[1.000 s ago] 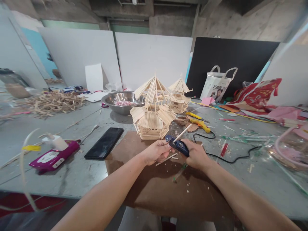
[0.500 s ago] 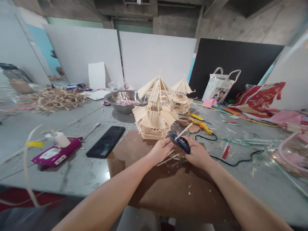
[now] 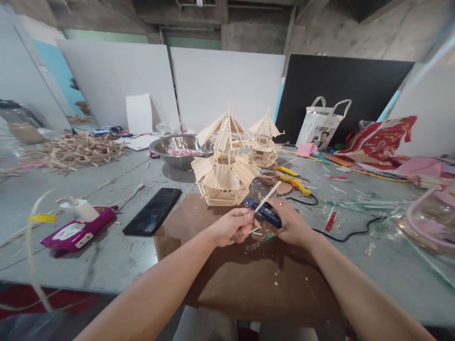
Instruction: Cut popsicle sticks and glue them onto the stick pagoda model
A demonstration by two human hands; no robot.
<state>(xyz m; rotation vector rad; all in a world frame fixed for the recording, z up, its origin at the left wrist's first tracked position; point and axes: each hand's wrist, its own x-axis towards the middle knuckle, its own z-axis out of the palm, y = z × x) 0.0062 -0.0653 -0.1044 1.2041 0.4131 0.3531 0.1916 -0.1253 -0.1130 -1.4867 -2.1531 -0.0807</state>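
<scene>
Wooden and pale, one stick (image 3: 269, 195) slants up from the left hand (image 3: 232, 227), pinched by thumb and fingers above the brown board (image 3: 256, 284); the right hand (image 3: 292, 223) curls around one dark-blue tool (image 3: 270, 217). Beyond stand two stick pavilions (image 3: 222, 179). Printed characters on one white bag (image 3: 314, 124) are too small to read.
</scene>
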